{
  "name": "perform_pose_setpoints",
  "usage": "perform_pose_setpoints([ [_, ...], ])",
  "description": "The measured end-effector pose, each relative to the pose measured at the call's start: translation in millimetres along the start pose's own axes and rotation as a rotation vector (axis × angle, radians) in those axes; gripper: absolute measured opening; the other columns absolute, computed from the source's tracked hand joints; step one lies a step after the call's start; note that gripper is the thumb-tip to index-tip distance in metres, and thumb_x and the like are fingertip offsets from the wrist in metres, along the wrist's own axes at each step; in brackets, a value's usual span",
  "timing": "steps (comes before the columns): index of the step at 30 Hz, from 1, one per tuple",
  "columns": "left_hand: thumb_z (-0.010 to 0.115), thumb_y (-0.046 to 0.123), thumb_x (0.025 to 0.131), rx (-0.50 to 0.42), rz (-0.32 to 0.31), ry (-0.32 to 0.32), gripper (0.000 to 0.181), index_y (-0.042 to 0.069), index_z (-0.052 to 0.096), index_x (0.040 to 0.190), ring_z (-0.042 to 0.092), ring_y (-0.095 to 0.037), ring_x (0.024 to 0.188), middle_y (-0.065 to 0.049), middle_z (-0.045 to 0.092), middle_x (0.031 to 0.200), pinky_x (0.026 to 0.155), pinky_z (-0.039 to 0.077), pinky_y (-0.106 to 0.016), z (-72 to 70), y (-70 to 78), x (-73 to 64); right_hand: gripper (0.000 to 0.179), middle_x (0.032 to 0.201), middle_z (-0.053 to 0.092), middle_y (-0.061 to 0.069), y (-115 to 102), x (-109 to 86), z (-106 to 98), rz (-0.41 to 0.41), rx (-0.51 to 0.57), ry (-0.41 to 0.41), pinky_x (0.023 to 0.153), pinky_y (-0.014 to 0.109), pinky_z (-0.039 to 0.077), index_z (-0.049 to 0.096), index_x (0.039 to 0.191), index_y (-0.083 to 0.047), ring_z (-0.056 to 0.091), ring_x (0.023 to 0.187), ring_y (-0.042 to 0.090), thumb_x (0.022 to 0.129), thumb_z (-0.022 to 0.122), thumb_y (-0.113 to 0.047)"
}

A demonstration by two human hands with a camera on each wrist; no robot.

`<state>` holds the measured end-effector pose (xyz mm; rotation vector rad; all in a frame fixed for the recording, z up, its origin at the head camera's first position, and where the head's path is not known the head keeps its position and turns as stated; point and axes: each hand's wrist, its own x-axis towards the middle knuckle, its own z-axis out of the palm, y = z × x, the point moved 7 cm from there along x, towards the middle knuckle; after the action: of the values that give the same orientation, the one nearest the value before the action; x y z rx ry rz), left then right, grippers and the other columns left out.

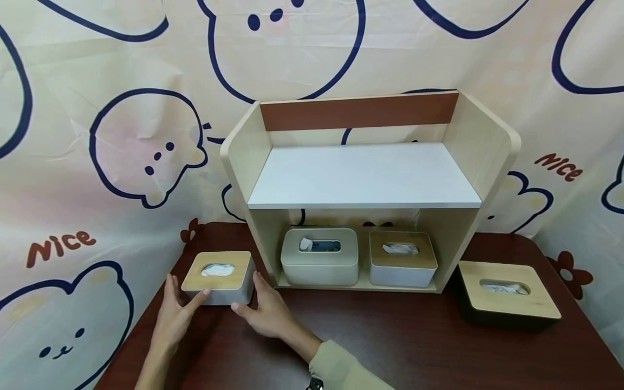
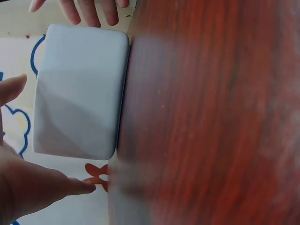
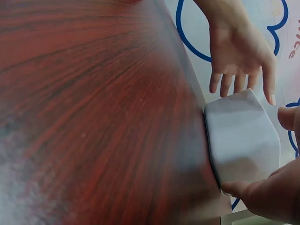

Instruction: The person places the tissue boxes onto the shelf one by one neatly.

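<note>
A small tissue box [image 1: 220, 280] with a pale wood lid and grey-white sides sits on the left part of the table. My left hand [image 1: 171, 318] is at its left side, fingers extended and thumb by the front corner. At the right side is my right hand [image 1: 269, 313], its fingers along the wall and thumb near the front. In the left wrist view the box's plain front [image 2: 80, 96] lies between both hands, the left thumb and finger spread apart. The right wrist view shows the left hand [image 3: 240, 54] with straight fingers at the box's far end.
A wooden shelf unit [image 1: 363, 176] stands at the back of the dark table [image 1: 385, 341]. On its lower level are a cream tissue box [image 1: 319, 271] and a wood-lidded white one [image 1: 402, 276]. A black tissue box with a wood lid [image 1: 509, 303] is at the right. Behind hangs a printed curtain [image 1: 312, 59].
</note>
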<state>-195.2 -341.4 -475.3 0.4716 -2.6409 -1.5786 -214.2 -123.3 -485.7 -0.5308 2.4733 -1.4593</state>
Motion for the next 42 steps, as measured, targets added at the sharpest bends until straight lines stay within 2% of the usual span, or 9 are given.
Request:
perform_pose_setpoints([
  [5,0.069,0.042,0.105,-0.018,-0.018,-0.088,0.121,0.012,-0.033,0.164,0.003,-0.045,0.167,-0.024,-0.01,0.179,0.134,0.012,-0.064,7.6,-1.8,-0.5,0.088,0.175,0.031,0.017,3,1.7,6,0.007,-0.012,-0.064,0.13,0.043,0.036,0.027,0.169,-0.001,0.035,0.161,0.028,0.105,0.067,-0.045],
  [8,0.069,0.039,0.105,-0.031,0.005,-0.104,0.113,0.007,-0.018,0.17,0.022,-0.046,0.163,-0.031,0.012,0.177,0.131,0.023,-0.065,11.0,0.5,-3.8,0.088,0.175,0.032,0.018,2,1.0,7,-0.022,-0.013,-0.074,0.13,0.041,0.036,0.027,0.169,0.0,0.035,0.161,0.028,0.105,0.068,-0.043],
  [11,0.07,0.034,0.106,-0.038,0.015,-0.101,0.104,0.006,-0.004,0.173,0.033,-0.044,0.157,-0.03,0.022,0.174,0.127,0.03,-0.064,14.0,2.4,-8.1,0.087,0.174,0.032,0.02,1,-0.4,5,-0.048,-0.014,-0.06,0.129,0.042,0.038,0.027,0.168,0.001,0.037,0.16,0.029,0.105,0.068,-0.041],
  [19,0.07,0.029,0.106,0.01,-0.035,-0.098,0.1,0.007,0.0,0.173,0.034,-0.05,0.158,-0.033,0.024,0.173,0.126,0.034,-0.066,17.3,3.5,-21.5,0.087,0.174,0.032,0.021,3,-8.4,0,-0.042,-0.007,-0.027,0.129,0.045,0.038,0.027,0.168,0.003,0.038,0.16,0.032,0.104,0.071,-0.039],
  [23,0.069,0.031,0.107,0.037,-0.033,-0.091,0.097,0.009,0.003,0.174,0.039,-0.05,0.156,-0.034,0.029,0.171,0.121,0.044,-0.055,17.2,7.0,-32.0,0.084,0.171,0.036,0.024,0,-14.2,-7,-0.096,-0.016,0.024,0.127,0.046,0.041,0.031,0.166,0.004,0.042,0.157,0.035,0.103,0.073,-0.032],
  [26,0.07,0.026,0.107,0.059,-0.026,-0.064,0.093,0.009,0.007,0.174,0.043,-0.049,0.153,-0.033,0.034,0.169,0.113,0.052,-0.04,15.2,10.7,-42.0,0.081,0.17,0.038,0.025,-3,-19.5,-13,-0.134,-0.021,0.058,0.127,0.045,0.041,0.034,0.165,0.006,0.043,0.156,0.035,0.103,0.074,-0.027],
  [28,0.07,0.02,0.106,0.069,-0.018,-0.04,0.091,0.01,0.011,0.173,0.046,-0.048,0.151,-0.033,0.035,0.169,0.11,0.055,-0.036,13.3,14.3,-48.7,0.079,0.169,0.04,0.025,-6,-22.7,-17,-0.151,-0.025,0.086,0.126,0.045,0.042,0.036,0.164,0.006,0.044,0.155,0.034,0.102,0.075,-0.025],
  [34,0.07,0.008,0.103,0.084,0.012,0.059,0.082,0.005,0.024,0.17,0.053,-0.047,0.143,-0.031,0.039,0.166,0.106,0.054,-0.048,7.7,26.1,-67.1,0.071,0.163,0.048,0.024,-18,-33.1,-31,-0.209,-0.014,0.182,0.12,0.044,0.048,0.043,0.16,0.006,0.051,0.15,0.031,0.101,0.076,-0.016],
  [42,0.073,0.005,0.101,0.128,0.041,0.191,0.072,0.002,0.039,0.164,0.061,-0.047,0.132,-0.032,0.05,0.155,0.095,0.056,-0.049,3.3,37.6,-85.8,0.058,0.155,0.059,0.018,-25,-47.4,-45,-0.211,0.026,0.264,0.102,0.03,0.059,0.055,0.154,0.002,0.06,0.138,0.023,0.101,0.075,-0.009],
])
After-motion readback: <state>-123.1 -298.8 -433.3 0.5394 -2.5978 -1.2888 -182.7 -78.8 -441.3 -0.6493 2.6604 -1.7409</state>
